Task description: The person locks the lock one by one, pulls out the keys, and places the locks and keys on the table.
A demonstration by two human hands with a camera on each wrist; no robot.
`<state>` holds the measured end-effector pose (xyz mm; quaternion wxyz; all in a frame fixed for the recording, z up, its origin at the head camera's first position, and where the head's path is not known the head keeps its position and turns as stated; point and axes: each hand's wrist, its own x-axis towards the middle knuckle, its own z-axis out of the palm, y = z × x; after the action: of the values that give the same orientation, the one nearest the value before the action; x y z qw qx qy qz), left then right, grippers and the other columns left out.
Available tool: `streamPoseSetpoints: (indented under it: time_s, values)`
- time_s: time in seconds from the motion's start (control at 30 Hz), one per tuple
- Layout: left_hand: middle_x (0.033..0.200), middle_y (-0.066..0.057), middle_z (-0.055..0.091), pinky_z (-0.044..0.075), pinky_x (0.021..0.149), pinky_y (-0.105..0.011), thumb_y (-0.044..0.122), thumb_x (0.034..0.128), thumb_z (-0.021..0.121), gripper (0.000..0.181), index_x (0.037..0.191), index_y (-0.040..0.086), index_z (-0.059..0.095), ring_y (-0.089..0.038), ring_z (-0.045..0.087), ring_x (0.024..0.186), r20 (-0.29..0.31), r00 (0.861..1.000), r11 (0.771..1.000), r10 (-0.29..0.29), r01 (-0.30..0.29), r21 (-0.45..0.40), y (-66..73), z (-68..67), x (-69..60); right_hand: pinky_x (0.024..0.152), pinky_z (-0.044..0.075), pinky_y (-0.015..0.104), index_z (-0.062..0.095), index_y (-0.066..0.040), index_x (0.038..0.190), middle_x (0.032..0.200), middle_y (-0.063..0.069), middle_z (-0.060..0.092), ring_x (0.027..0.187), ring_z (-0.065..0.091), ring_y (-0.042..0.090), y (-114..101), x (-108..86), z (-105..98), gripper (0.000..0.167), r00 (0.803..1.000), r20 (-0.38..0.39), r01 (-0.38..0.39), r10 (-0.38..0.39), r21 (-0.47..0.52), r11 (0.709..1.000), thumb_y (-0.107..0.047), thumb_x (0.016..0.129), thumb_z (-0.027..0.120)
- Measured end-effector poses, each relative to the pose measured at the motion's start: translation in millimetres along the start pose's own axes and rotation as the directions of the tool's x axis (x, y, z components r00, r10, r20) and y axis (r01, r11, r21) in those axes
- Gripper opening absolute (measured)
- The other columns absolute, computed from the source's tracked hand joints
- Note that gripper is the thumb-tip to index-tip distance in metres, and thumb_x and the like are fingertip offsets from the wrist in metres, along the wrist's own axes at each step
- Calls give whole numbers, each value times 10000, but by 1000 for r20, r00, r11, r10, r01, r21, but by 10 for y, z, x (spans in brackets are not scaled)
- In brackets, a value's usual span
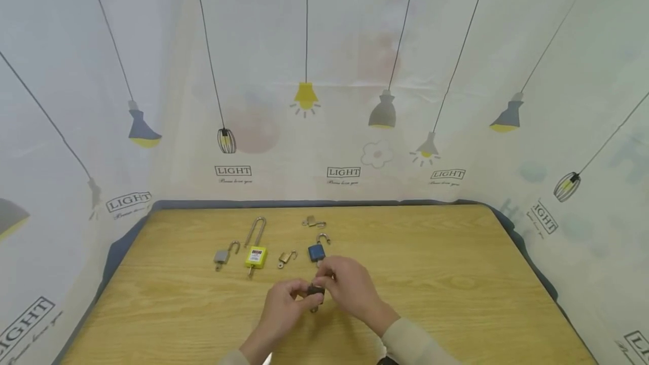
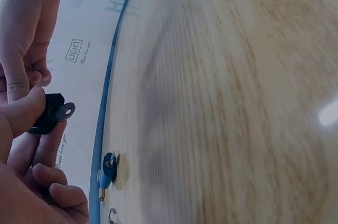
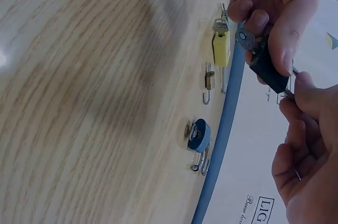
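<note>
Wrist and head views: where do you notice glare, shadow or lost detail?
Left wrist view: bright glare on the table at the picture's right edge, a soft shadow band; right wrist view: glare at the left edge, soft-edged shadows; head view: faint shadow below the left hand and right hand, the black padlock too small and dark for fine detail.
</note>
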<state>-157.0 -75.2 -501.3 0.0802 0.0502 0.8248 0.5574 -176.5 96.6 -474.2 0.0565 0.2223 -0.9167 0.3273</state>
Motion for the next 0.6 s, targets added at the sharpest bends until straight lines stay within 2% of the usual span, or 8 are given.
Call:
streamPoseSetpoints:
  time_s: [0.33, 0.47, 0.6]
  values:
    - [844, 57, 748, 435, 799, -304, 338, 806, 779, 172, 850, 173, 757, -102, 609, 910, 7, 1000, 998, 18, -19, 59, -50, -32, 23, 616, 443, 175, 671, -241, 894, 829, -132, 663, 687, 509, -15, 29, 9, -35, 35, 999, 32, -17, 16, 43, 999, -268, 902, 692]
    - [841, 52, 738, 430, 822, -334, 328, 799, 786, 176, 871, 171, 755, -115, 603, 916, -17, 1000, 998, -3, 4, 61, -55, -56, 19, 653, 466, 182, 684, -204, 986, 892, -99, 692, 735, 542, -10, 53, -7, -57, 75, 1000, 16, -28, 27, 65, 997, -241, 923, 669]
    - [844, 70, 733, 463, 878, -385, 327, 805, 780, 167, 903, 193, 758, -98, 605, 909, -48, 998, 997, -28, 32, 71, -60, -83, 37, 655, 467, 177, 689, -185, 1014, 910, -85, 705, 740, 545, -11, 84, -37, -60, 103, 999, 15, -33, 32, 62, 998, -231, 925, 665]
